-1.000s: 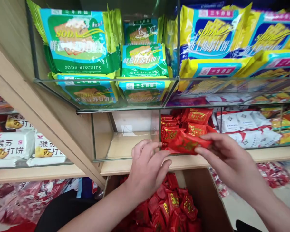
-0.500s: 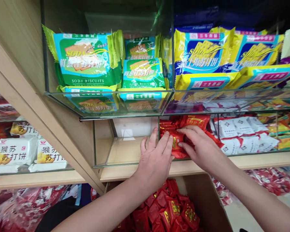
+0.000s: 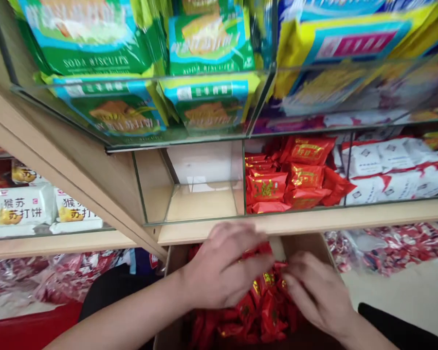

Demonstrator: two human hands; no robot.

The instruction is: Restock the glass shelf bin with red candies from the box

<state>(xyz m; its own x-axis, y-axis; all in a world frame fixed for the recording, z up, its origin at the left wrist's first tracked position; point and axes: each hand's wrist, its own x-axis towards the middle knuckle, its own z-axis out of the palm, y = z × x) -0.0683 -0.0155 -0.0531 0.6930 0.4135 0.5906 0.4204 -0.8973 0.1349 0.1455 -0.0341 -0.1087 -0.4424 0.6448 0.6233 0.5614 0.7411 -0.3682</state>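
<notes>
My left hand (image 3: 228,267) is over a cardboard box (image 3: 314,243) of red foil packets (image 3: 272,311); its fingers are stretched out, blurred, and nothing shows in them. At the box's right side, my right hand (image 3: 316,287) has thumb and fingers parted, with the tips by the red packets. Whether they touch one is blurred. Above, in a clear-fronted shelf bin, red packets (image 3: 266,187) with gold print sit in stacked rows, some leaning to the right. Neither hand is at this bin.
Left of the red packets is a bare bin (image 3: 204,201). White packets (image 3: 372,170) fill the bin on the right. Green soda biscuit packs (image 3: 204,43) and yellow-blue packs (image 3: 350,53) stand above, behind a clear panel. A wooden upright (image 3: 69,165) and shelf edge (image 3: 299,221) frame the bins.
Both hands have left the red packets in the shelf bin and moved down to the cardboard box. The camera view has tilted down, so the shelves sit higher and the box shows more.
</notes>
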